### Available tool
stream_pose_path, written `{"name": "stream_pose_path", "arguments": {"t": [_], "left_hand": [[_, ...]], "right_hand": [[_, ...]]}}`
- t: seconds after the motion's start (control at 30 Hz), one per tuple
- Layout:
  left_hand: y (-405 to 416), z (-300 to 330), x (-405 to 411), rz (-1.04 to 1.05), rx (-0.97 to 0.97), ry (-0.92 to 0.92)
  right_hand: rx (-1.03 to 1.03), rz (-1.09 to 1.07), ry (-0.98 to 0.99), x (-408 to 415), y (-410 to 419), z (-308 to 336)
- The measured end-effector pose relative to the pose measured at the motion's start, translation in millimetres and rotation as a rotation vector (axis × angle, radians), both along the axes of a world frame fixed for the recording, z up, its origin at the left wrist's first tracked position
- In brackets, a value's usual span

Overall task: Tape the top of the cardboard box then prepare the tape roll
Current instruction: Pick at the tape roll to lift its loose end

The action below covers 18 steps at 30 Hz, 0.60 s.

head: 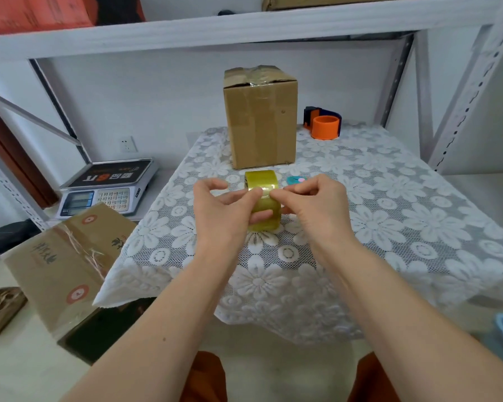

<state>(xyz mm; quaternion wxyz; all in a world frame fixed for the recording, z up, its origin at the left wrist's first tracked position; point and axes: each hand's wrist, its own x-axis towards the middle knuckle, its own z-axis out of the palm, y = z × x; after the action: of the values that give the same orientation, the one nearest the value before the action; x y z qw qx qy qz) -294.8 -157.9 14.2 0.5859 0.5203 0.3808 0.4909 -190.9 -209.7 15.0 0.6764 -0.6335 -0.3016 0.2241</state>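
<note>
Left hand grips my tape roll through its core — right hand pinches the tape's end on top; beyond both, the cardboard box stands taped on the worktop.

Upside-down "6斤" on the scale display panel

Cardboard box: plain brown, tall, upright at the far middle of the worktop, flaps closed, clear tape crinkled across the top seam and running down the front face. Tape roll: clear yellowish packing tape, wide, standing on edge just in front of the box, raised off the lace cloth, held between both hands, a finger poking through its core. Box and roll apart, not touching.
</note>
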Motion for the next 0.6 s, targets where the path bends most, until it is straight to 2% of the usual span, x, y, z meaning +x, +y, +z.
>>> {"name": "stream_pose_path", "arguments": {"t": [0.1, 0.2, 0.23, 0.27, 0.37, 0.4, 0.47, 0.6], "left_hand": [[2.5, 0.7, -1.5, -0.022, -0.036, -0.031], [6.9, 1.5, -2.1, -0.043, -0.096, -0.094], [8.4, 2.8, -2.5, -0.051, -0.125, -0.127], [9.2, 4.4, -2.9, -0.058, -0.152, -0.156], [9.6, 7.6, -3.7, -0.064, -0.185, -0.179], [9.1, 8.2, -4.0, -0.062, -0.176, -0.172], [8.1, 8.7, -4.7, -0.056, -0.142, -0.151], [6.5, 9.1, -7.4, -0.07, -0.074, -0.094]], "right_hand": [[-0.011, 0.057, 0.12, 2.7, 0.8, 0.2], [0.067, 0.095, 0.31, 6.7, 2.1, 0.9], [0.092, 0.093, 0.319, 6.6, 1.9, 0.8], [0.086, 0.06, 0.219, 6.6, 1.6, 0.0], [0.042, -0.083, -0.408, 1.8, -0.3, -2.5], [0.05, -0.076, -0.555, -0.5, -0.8, -2.6], [0.043, 0.0, -0.699, -1.2, 0.7, -6.3], [0.028, 0.067, -0.733, 4.5, 1.2, -8.2]]}}
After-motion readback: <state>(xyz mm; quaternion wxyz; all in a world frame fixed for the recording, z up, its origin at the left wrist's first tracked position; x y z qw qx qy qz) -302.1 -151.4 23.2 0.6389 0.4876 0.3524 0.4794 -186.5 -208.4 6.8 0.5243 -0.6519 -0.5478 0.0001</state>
